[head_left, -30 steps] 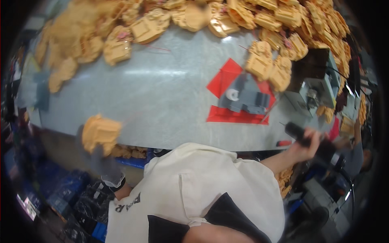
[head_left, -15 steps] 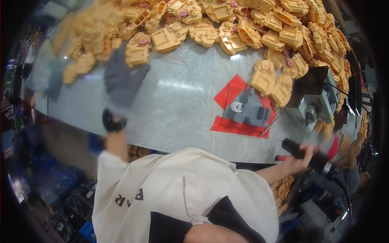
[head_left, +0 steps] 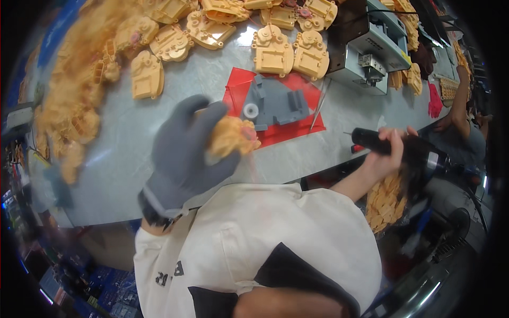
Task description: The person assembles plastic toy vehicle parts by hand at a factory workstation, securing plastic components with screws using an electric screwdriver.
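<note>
Left hand [head_left: 183, 153]: curled around yellow part [head_left: 229, 137] | right hand [head_left: 389, 148]: wrapped around black screwdriver [head_left: 368, 140] | part: blurred, pinkish right end

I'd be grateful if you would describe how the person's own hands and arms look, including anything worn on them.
The left hand wears a grey glove with a paler cuff; a black band circles that wrist. The right hand is ungloved, its forearm uncovered. The loose off-white top has short sleeves.
</note>
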`<state>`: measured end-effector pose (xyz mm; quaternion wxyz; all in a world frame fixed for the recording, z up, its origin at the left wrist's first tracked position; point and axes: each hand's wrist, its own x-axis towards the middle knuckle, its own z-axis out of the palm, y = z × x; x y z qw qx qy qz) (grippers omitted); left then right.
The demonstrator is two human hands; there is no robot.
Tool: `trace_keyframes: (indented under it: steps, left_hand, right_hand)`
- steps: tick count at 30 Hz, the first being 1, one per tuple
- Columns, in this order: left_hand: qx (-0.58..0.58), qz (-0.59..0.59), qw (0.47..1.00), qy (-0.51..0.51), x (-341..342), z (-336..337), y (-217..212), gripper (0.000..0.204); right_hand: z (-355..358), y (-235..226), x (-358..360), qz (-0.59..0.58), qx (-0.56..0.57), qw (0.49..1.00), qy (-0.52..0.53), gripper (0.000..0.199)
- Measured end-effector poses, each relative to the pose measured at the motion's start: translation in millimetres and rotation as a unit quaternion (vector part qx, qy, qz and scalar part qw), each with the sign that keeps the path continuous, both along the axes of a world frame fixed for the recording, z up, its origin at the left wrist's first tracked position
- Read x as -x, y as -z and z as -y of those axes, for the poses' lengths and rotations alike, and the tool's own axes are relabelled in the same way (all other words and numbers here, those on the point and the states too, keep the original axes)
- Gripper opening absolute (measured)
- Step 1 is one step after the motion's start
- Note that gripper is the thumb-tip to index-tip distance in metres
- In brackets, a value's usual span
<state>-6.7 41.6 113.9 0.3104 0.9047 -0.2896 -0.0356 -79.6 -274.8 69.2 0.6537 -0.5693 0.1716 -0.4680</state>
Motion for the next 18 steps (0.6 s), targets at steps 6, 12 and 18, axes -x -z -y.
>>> trace_keyframes:
  steps: [6,12,18]
  left_hand:
    - [-0.028,0.097,0.978,0.185,-33,87,45,0.057]
    - [0.116,0.163,0.977,0.078,-38,94,47,0.043]
    - [0.347,-0.094,0.933,0.024,-65,128,39,0.034]
  right_hand:
    - [1,-3,10,0.026,-0.020,0.999,-0.017,0.035]
    - [14,4,19,0.021,-0.065,0.998,0.015,0.036]
    - [2,6,0,0.016,-0.055,0.998,-0.035,0.036]
